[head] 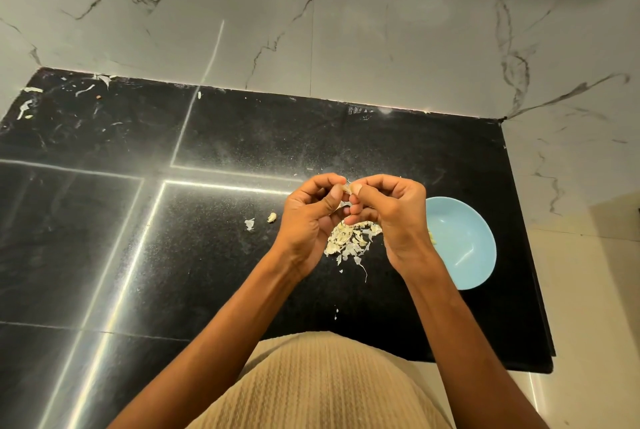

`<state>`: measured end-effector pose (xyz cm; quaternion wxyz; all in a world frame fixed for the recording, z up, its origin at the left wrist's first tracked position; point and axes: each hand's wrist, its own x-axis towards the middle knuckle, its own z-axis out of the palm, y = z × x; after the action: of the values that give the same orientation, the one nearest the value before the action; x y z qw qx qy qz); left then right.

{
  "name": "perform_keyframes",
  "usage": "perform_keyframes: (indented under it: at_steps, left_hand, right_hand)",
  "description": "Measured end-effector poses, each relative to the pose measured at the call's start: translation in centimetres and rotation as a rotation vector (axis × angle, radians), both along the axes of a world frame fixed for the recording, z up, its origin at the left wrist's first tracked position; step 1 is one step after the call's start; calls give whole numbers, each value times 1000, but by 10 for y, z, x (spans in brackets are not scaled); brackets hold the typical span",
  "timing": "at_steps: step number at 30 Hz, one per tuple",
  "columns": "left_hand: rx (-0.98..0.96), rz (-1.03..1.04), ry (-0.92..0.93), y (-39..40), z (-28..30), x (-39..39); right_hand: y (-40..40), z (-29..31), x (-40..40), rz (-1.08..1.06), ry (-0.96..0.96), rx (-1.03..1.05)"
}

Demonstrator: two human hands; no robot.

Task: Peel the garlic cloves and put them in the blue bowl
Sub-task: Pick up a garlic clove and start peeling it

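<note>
Black speckled surface (242, 137) fills the middle of the frame under pale marble wall. Left of centre lies a loose garlic clove (272, 217). At centre the left hand (308, 217) and right hand (391, 213) both pinch one clove (346, 188) between thumbs and fingertips, above a heap of skins (349, 241). At right sits the blue bowl (464, 245). A clove is light, firm, probably slick once bare; its papery skin tears easily, so gripping at the tip seems best.

left hand (308, 220) + right hand (388, 210): pinch garlic clove (346, 188) | blue bowl (464, 245): right | peel pile (349, 241): below
</note>
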<state>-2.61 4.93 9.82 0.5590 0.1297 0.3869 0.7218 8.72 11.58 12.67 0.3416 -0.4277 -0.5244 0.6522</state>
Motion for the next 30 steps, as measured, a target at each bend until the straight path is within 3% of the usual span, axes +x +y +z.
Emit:
perform_keyframes:
  at_steps: [10, 20, 26, 30]
  left_hand:
    - [-36, 113, 189, -1, -2, 0]
    - [-92, 220, 599, 1, -4, 2]
    - [-135, 191, 577, -1, -4, 3]
    - [-185, 131, 374, -1, 4, 1]
  right_hand:
    - [3, 2, 0, 69, -11, -75]
    - [1, 0, -1, 77, -14, -78]
    - [-3, -3, -4, 19, -139, 88]
    - [-6, -4, -5, -22, -288, 342]
